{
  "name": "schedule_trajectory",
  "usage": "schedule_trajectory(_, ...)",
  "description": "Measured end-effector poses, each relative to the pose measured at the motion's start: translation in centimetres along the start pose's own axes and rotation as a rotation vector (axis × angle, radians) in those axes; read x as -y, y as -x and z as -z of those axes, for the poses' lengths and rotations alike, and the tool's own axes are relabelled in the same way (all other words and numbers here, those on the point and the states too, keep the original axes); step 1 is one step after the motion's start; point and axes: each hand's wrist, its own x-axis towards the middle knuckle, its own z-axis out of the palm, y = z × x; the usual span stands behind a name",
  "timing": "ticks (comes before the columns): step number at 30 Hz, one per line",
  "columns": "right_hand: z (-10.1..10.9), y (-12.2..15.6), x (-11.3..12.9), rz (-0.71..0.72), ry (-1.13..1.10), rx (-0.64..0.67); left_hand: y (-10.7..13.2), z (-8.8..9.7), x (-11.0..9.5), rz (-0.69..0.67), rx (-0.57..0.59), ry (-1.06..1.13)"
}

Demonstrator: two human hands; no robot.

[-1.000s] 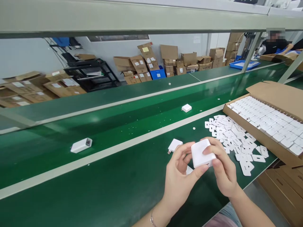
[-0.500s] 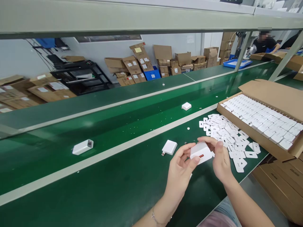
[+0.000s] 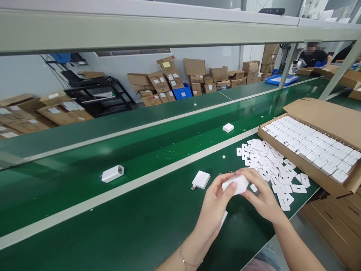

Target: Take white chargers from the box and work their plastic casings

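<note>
Between my two hands is a small white adapter block (image 3: 239, 184), its smooth face turned up toward me. My left hand (image 3: 211, 203) pinches its left side, thumb on the front face. The thumb and fingertips of my right hand (image 3: 262, 194) close on its right end. Left of my hands, a similar white adapter (image 3: 201, 179) with a metal plug lies on the green table (image 3: 146, 233). Part of another white piece (image 3: 224, 217) shows beside my left wrist. A pile of flat white plates with slots (image 3: 270, 162) spreads out beyond my right hand.
At right stands an open cardboard box (image 3: 303, 167) with rows of white adapters. On the green belt (image 3: 158, 150) lie two more white blocks, one left (image 3: 113, 174), one farther off (image 3: 228, 128). A shelf beam (image 3: 169, 32) crosses overhead. A person (image 3: 313, 56) sits far right.
The adapter block has been turned over in my hands, so the slot with the red mark no longer shows. My right fingers have closed on it. Both blocks on the belt have shifted right.
</note>
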Motion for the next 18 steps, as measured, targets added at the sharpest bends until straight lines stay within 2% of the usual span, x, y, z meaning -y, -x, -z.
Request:
schedule_trajectory(3, 0.5, 0.1, -0.5, 0.035, 0.014, 0.010, 0.0, -0.2, -0.2, 0.016, 0.075, -0.080)
schedule_trajectory(8, 1.1, 0.2, -1.0, 0.030, -0.055, -0.049, 0.0, -0.8, 0.3, -0.066, 0.117, -0.217)
schedule_trajectory(12, 1.6, 0.8, -2.0, -0.034, -0.137, -0.121, -0.2, -1.7, 0.3, 0.032, 0.168, -0.248)
schedule_trajectory(15, 4.5, 1.7, -3.0, -0.115, -0.213, -0.378, -1.3, -1.7, -0.4, 0.041, 0.205, -0.417)
schedule_trajectory(17, 8.2, 2.7, -3.5, -0.142, -0.147, -0.597, -3.4, -1.1, -1.1, -0.059, 0.249, -0.593)
schedule_trajectory(18, 10.4, 3.4, -3.6, -0.150, -0.034, -0.674, -5.1, -0.5, -1.5, -0.114, 0.274, -0.679)
